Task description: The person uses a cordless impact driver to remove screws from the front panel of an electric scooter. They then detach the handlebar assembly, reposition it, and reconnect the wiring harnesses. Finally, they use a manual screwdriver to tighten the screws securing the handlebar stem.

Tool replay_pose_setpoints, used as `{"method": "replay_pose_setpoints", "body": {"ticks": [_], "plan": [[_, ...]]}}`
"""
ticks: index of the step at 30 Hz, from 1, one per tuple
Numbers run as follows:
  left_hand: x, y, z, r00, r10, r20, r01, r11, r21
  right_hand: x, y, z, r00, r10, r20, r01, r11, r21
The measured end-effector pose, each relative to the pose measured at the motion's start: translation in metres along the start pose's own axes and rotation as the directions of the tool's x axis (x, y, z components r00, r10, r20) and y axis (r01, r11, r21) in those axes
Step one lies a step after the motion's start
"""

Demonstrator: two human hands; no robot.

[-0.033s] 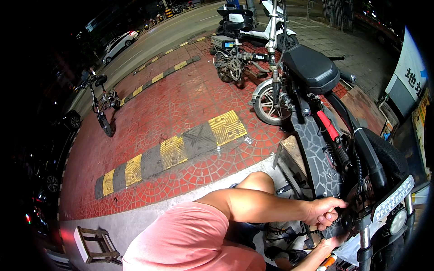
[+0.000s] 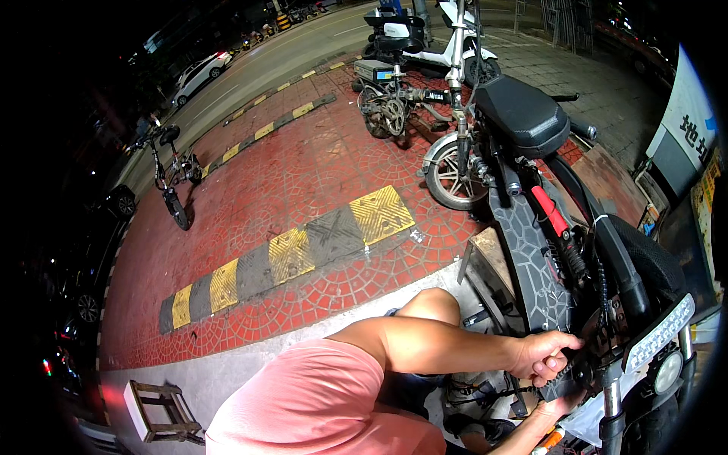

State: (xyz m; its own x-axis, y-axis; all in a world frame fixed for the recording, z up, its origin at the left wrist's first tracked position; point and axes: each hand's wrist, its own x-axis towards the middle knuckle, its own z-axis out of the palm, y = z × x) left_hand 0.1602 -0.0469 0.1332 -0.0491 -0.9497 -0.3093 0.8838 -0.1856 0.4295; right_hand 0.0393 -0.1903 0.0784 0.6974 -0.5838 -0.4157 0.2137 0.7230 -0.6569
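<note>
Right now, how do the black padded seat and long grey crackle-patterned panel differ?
Shape: the black padded seat is broad and rounded, the long grey panel a narrow strip.
Surface: the seat looks mostly plain, the panel carries pale crackle lines.
Position: the panel's near end is by the left hand; the seat is farther away.

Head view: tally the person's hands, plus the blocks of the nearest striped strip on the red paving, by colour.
Hands: 2 (left hand, right hand)
Yellow blocks: 4
Dark grey blocks: 4
Total: 10
</note>
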Motion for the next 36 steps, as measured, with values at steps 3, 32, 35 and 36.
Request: {"method": "replay_pose_setpoints", "body": {"ticks": [3, 32, 35, 36], "plan": [[-0.001, 0.001, 0.001, 1.0, 0.001, 0.013, -0.002, 1.0, 0.008, 0.005, 0.0, -0.008, 0.998, 0.02, 0.062, -0.021, 1.0, 0.009], [0.0, 0.0, -0.002, 0.999, -0.001, 0.033, 0.002, 1.0, -0.019, 0.002, -0.006, -0.008, 0.876, -0.017, 0.481, -0.093, 0.975, 0.204], [0.0, 0.0, -0.002, 1.0, 0.001, 0.001, -0.001, 1.0, -0.016, -0.005, -0.007, 0.007, 0.642, -0.032, 0.766, -0.139, 0.978, 0.157], [0.0, 0.0, -0.002, 1.0, 0.003, 0.006, -0.003, 1.0, -0.014, -0.005, -0.009, 0.012, 0.557, -0.049, 0.829, -0.159, 0.974, 0.164]]}}
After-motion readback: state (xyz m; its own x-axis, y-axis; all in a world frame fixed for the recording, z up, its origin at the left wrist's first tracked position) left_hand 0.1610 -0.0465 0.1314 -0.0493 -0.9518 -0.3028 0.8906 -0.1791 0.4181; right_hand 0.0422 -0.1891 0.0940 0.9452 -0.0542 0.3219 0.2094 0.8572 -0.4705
